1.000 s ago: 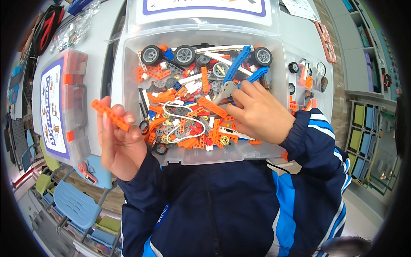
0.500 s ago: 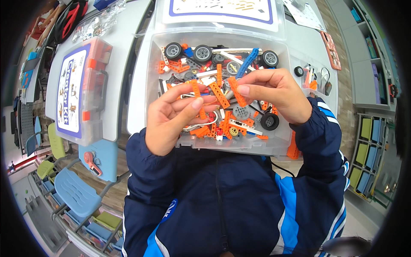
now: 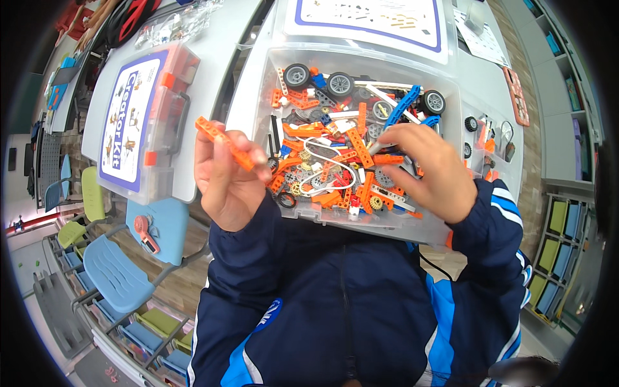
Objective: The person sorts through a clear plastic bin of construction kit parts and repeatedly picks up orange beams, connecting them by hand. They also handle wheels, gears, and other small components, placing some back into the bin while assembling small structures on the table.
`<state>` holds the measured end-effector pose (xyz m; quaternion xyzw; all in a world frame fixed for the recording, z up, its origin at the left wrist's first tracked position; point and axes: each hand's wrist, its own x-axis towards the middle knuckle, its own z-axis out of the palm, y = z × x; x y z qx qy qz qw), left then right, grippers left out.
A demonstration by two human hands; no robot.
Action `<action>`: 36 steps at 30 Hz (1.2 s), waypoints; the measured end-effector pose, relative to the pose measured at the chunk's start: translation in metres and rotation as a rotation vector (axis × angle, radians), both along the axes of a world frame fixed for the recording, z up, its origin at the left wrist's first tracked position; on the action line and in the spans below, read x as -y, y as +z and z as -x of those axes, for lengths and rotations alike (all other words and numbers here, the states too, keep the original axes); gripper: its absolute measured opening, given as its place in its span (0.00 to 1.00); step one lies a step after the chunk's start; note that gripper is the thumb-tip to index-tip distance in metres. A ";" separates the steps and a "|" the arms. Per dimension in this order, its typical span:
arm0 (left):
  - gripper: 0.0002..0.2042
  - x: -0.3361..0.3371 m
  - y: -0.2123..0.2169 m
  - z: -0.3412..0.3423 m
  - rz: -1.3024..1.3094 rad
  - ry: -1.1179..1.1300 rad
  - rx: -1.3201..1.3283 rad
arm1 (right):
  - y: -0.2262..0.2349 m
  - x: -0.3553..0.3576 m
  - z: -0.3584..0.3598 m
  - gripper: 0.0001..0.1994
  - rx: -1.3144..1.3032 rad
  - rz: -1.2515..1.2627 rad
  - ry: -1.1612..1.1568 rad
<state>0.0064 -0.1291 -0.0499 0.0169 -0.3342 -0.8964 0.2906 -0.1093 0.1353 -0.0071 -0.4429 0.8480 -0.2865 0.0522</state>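
My left hand (image 3: 229, 180) is raised to the left of the open parts box, pinching an orange beam (image 3: 209, 130) with holes between thumb and fingers. Whether a second piece lies against that beam, I cannot tell. Over the right part of the clear plastic box (image 3: 290, 215), my right hand (image 3: 438, 171) hangs with thumb and fingers apart, close to an orange beam (image 3: 388, 159). Loose building parts fill the box: a black tyre (image 3: 340, 84), a blue curved beam (image 3: 403, 106), a looped white cord (image 3: 353, 174) and a grey gear (image 3: 383, 175).
A closed kit case (image 3: 132, 119) with orange latches lies on the table to the left. On the right, a smaller clear tray (image 3: 480, 151) holds wheels and parts, near a patterned phone case (image 3: 516, 97). Blue chairs (image 3: 116, 284) stand at lower left.
My left hand has moved left out of the box with an orange beam. My right hand no longer pinches its orange beam; its fingers have spread above the parts. The view has shifted.
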 end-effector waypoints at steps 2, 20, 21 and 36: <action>0.17 0.004 -0.002 0.000 -0.106 -0.070 -0.107 | -0.005 0.009 -0.009 0.24 -0.002 -0.074 0.172; 0.19 0.005 -0.003 0.001 -0.407 -0.095 -0.308 | -0.013 0.025 0.037 0.24 -0.189 -0.409 0.384; 0.19 0.005 -0.003 0.001 -0.395 -0.104 -0.297 | -0.010 0.024 0.038 0.24 -0.200 -0.420 0.378; 0.19 -0.029 0.033 0.006 0.467 -0.611 0.454 | 0.054 -0.002 0.016 0.22 0.095 0.006 0.223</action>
